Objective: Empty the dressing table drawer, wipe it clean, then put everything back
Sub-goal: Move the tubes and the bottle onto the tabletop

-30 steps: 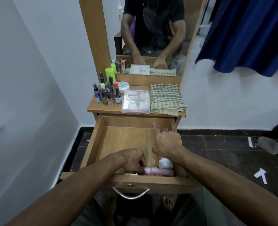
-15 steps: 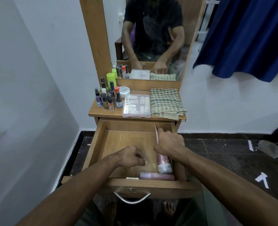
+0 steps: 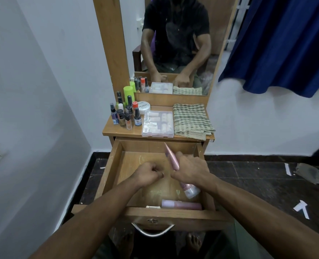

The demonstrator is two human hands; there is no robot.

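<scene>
Pink tube is gripped by the right hand above the drawer, the left hand is curled on something too small to tell, another tube lies at 6 o'clock, so emptying looks almost done while wiping and refilling remain.

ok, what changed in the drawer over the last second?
The right hand, gripping a pink tube, lifted it off the drawer floor. The left hand drew back from the second pink tube, fingers curled. That tube and the tabletop items stayed put.

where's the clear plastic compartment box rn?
Head view: the clear plastic compartment box lies on the dressing table top, centre, between the small bottles on its left and the folded checked cloth on its right.
</scene>
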